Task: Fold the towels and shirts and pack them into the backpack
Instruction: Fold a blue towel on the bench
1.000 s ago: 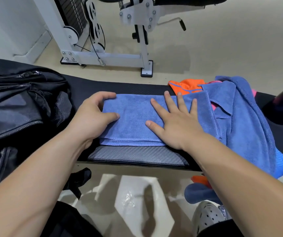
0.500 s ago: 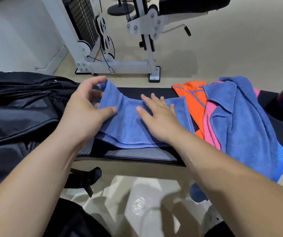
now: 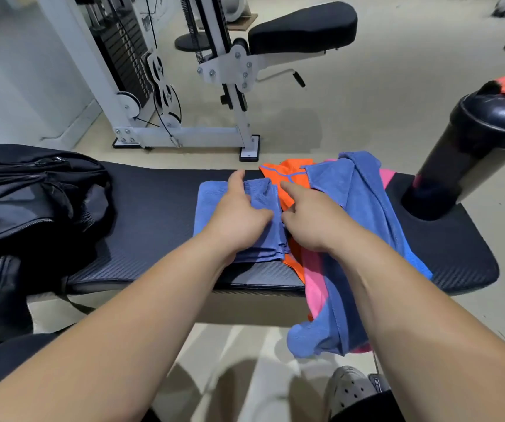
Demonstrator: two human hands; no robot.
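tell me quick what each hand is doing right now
left hand: open, pressing flat on the folded blue towel
right hand: index finger at the towel's right edge; grip cannot be told

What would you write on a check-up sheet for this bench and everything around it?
Surface: black padded bench, with cloth things lying on it.
Job's things: folded blue towel under the hands; black backpack at the left; a loose pile of orange shirt, pink garment and blue cloth on the right, hanging over the near edge.
Clutter: black shaker bottle at the bench's right end.
Hands: left hand rests on the folded blue towel; right hand beside it, forefinger out, thumb at the towel's edge, grip unclear.
Cables: thin black cable on the machine.
Surroundings: white weight machine with a black seat pad; beige floor.
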